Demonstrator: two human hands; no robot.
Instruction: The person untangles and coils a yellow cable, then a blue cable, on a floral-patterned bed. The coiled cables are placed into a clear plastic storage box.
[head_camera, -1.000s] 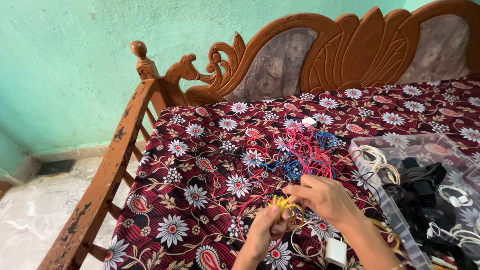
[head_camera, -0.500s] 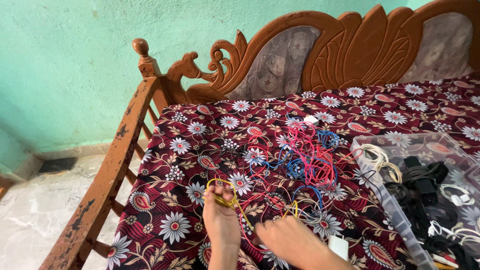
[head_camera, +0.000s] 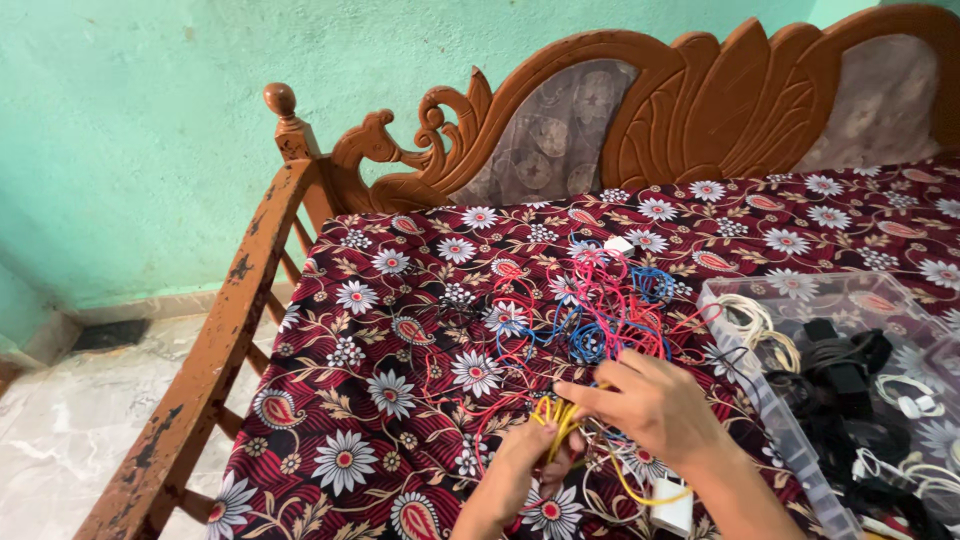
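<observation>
yellow wire (head_camera: 560, 415) bunched in left hand (head_camera: 520, 462), right hand (head_camera: 655, 400) pinching loop end; keep coils tight, clear of red-blue tangle (head_camera: 600, 305) on bed (head_camera: 400, 300).

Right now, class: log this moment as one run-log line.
left hand: holds yellow wire | right hand: pinches same wire | beyond: red-blue wire tangle | right: clear box of cables

Tangled wires (head_camera: 600, 310) on bedsheet (head_camera: 400, 330), plastic box (head_camera: 850, 390) to their right, headboard (head_camera: 650, 110) behind
</observation>
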